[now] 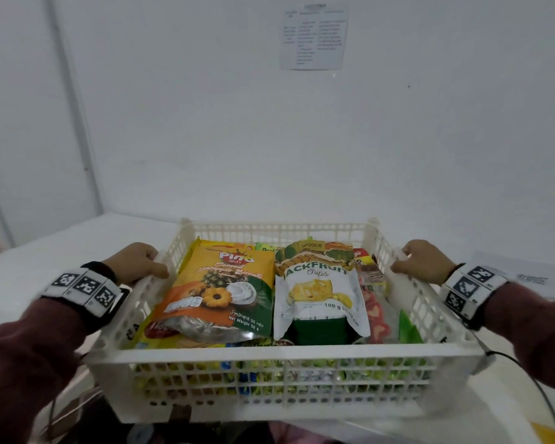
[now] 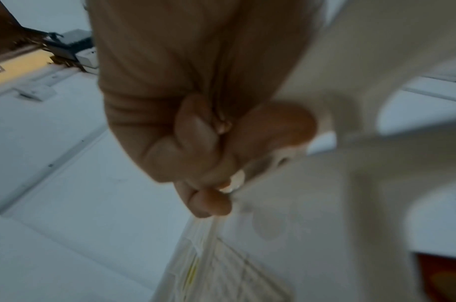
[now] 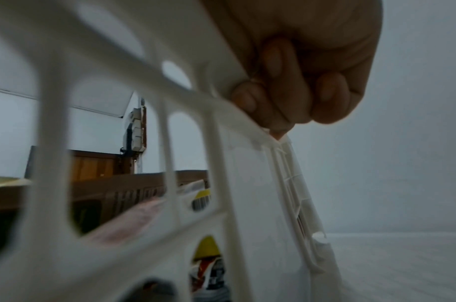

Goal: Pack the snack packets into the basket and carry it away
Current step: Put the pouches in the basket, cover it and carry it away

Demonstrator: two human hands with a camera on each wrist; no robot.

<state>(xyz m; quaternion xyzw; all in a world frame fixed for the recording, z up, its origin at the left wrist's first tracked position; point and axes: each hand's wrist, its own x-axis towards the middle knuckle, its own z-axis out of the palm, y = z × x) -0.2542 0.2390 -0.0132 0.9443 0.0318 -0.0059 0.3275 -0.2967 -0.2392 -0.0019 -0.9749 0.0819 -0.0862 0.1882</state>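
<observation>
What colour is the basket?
Cream-white plastic lattice basket; clearest in the head view.

Wall notice (image 1: 313, 36) print unreadable; lower packets (image 1: 269, 373) hidden behind basket (image 1: 279, 350) slats.

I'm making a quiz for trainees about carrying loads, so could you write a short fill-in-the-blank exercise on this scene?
1. The left hand and right hand each grip a side rim of the white ____.
2. The white pouch on top reads "____ Chips".
3. The Pina biscuit packet lies to the ____ of that pouch, as the person sees it.
4. A printed sheet is stuck on the ____ behind.

Missing words: basket; Jackfruit; left; wall
</observation>
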